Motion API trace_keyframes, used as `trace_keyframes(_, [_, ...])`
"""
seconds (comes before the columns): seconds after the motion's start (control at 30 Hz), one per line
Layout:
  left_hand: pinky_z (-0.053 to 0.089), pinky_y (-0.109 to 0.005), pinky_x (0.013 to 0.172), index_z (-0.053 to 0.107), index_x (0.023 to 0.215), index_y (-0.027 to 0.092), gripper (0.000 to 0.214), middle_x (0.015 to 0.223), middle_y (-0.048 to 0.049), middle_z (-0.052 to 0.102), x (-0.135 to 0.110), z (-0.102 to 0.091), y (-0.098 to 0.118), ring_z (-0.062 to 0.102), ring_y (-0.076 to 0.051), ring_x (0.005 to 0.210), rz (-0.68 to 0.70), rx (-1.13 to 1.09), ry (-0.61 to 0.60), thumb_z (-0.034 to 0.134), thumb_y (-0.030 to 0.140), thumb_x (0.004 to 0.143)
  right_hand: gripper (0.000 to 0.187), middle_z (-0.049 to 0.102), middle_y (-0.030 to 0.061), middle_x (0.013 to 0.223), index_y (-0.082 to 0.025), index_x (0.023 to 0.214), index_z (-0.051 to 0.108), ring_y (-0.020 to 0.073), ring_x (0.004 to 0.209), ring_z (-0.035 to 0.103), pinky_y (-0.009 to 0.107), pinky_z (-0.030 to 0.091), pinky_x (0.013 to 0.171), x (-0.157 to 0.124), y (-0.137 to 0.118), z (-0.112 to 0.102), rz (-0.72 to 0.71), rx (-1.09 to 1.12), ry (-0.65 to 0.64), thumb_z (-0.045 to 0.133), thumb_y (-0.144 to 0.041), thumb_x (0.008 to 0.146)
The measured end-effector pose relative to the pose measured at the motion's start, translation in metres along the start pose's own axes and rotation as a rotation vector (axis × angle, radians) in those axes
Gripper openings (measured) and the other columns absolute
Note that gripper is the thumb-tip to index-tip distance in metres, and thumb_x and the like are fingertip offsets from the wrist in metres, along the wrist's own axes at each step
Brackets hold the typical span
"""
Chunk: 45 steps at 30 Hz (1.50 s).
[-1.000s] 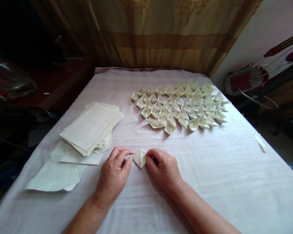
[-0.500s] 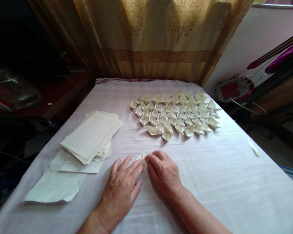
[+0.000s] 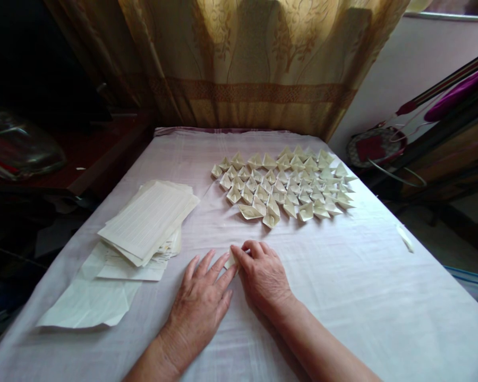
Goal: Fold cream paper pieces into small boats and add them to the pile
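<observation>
A small folded piece of paper [image 3: 230, 260] lies on the white cloth between my hands, mostly hidden by fingers. My left hand [image 3: 201, 297] rests flat with its fingers spread, the fingertips on the paper's left and near side. My right hand [image 3: 265, 273] is closed, its thumb and index finger pinching the paper's right side. Beyond my hands, several rows of small folded paper boats [image 3: 281, 185] stand close together on the cloth.
Left of my hands lies a stack of printed paper sheets [image 3: 149, 217], with a creased loose sheet [image 3: 90, 300] below it. A white scrap [image 3: 405, 239] is near the right edge of the cloth-covered surface [image 3: 350, 297]. A patterned curtain [image 3: 239, 69] hangs behind.
My right hand's fingers have shifted slightly left and up over the paper, covering more of its top. My left hand stays nearly in place. The view has shifted slightly.
</observation>
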<state>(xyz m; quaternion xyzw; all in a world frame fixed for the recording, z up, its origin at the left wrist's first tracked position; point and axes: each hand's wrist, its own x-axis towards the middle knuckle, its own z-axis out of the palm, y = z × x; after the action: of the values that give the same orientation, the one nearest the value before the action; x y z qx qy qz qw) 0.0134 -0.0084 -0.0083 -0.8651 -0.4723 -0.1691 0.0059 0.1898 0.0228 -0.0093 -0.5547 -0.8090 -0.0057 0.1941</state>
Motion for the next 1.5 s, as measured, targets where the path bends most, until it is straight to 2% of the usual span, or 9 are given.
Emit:
trace_keyframes(0.27, [0.018,-0.051,0.118,0.055,0.133,0.033,0.04,0.141,0.0005,0.057,0.004,0.0,-0.004,0.044,-0.025,0.135,0.031,0.038,-0.074,0.052,0.042,0.094,0.03,0.067,0.0078,0.099,-0.022,0.116,0.068,0.019,0.085,0.057,0.031,0.048,0.076,-0.008,0.013,-0.002,-0.034,0.195,0.051,0.05,-0.015,0.093])
trace_keyframes(0.4, [0.012,-0.054,0.119,0.051,0.138,0.033,0.045,0.148,-0.0004,0.05,0.016,-0.011,-0.016,0.035,-0.028,0.141,0.112,-0.019,-0.24,0.051,0.044,0.094,0.03,0.068,0.0085,0.115,-0.023,0.119,0.067,0.0221,0.099,0.057,0.035,0.047,0.084,-0.022,0.015,-0.012,-0.129,0.176,-0.004,0.049,-0.018,0.095])
trace_keyframes(0.5, [0.013,-0.053,0.118,0.045,0.142,0.037,0.05,0.155,0.001,0.04,0.022,-0.02,-0.032,0.031,-0.028,0.144,0.193,-0.064,-0.391,0.052,0.046,0.093,0.029,0.068,0.0065,0.122,-0.023,0.119,0.067,0.0247,0.106,0.056,0.038,0.044,0.085,-0.026,0.014,-0.015,-0.132,0.105,-0.048,0.052,-0.019,0.094])
trace_keyframes(0.6, [0.008,-0.051,0.119,0.039,0.147,0.035,0.058,0.157,0.0006,0.035,0.018,-0.023,-0.047,0.026,-0.028,0.146,0.248,-0.05,-0.445,0.054,0.046,0.092,0.028,0.068,0.0052,0.123,-0.022,0.119,0.067,0.0247,0.105,0.056,0.038,0.043,0.083,-0.026,0.013,-0.015,-0.126,0.064,-0.06,0.052,-0.019,0.095])
trace_keyframes(0.77, [-0.002,-0.045,0.12,0.043,0.145,0.029,0.055,0.15,0.0012,0.047,0.006,-0.024,-0.058,0.029,-0.024,0.145,0.256,-0.016,-0.362,0.047,0.051,0.095,0.026,0.069,0.0046,0.122,-0.021,0.116,0.068,0.0238,0.104,0.056,0.036,0.041,0.083,-0.026,0.011,-0.014,-0.132,0.04,-0.021,0.052,-0.019,0.096])
trace_keyframes(0.97, [0.0,-0.039,0.122,0.052,0.139,0.024,0.055,0.146,-0.0016,0.052,0.008,-0.024,-0.051,0.036,-0.021,0.142,0.325,0.035,-0.191,0.051,0.055,0.093,0.025,0.068,0.0066,0.121,-0.02,0.115,0.066,0.0248,0.112,0.053,0.036,0.037,0.091,-0.027,0.005,-0.018,-0.212,0.041,0.081,0.051,-0.019,0.095])
trace_keyframes(1.13, [0.001,-0.039,0.122,0.06,0.128,0.021,0.047,0.136,-0.0014,0.062,0.015,-0.021,-0.043,0.045,-0.022,0.134,0.333,0.063,-0.11,0.051,0.052,0.094,0.023,0.069,0.0036,0.116,-0.023,0.112,0.066,0.0225,0.105,0.055,0.035,0.037,0.086,-0.026,0.0,-0.019,-0.21,0.103,-0.002,0.054,-0.018,0.094])
trace_keyframes(1.23, [0.006,-0.042,0.121,0.062,0.124,0.022,0.037,0.125,-0.0005,0.067,0.022,-0.02,-0.039,0.051,-0.022,0.126,0.311,0.101,-0.064,0.049,0.043,0.096,0.022,0.07,0.0027,0.116,-0.024,0.112,0.066,0.0226,0.105,0.055,0.035,0.036,0.085,-0.027,0.0,-0.019,-0.196,0.111,0.001,0.056,-0.019,0.092])
trace_keyframes(1.5, [0.018,-0.041,0.118,0.06,0.125,0.026,0.032,0.115,0.0004,0.067,0.043,-0.011,-0.035,0.057,-0.017,0.11,0.28,0.065,-0.107,0.054,0.031,0.094,0.024,0.069,0.0024,0.119,-0.025,0.114,0.067,0.0223,0.112,0.053,0.035,0.034,0.094,-0.029,0.004,-0.018,-0.238,0.112,0.061,0.053,-0.021,0.095])
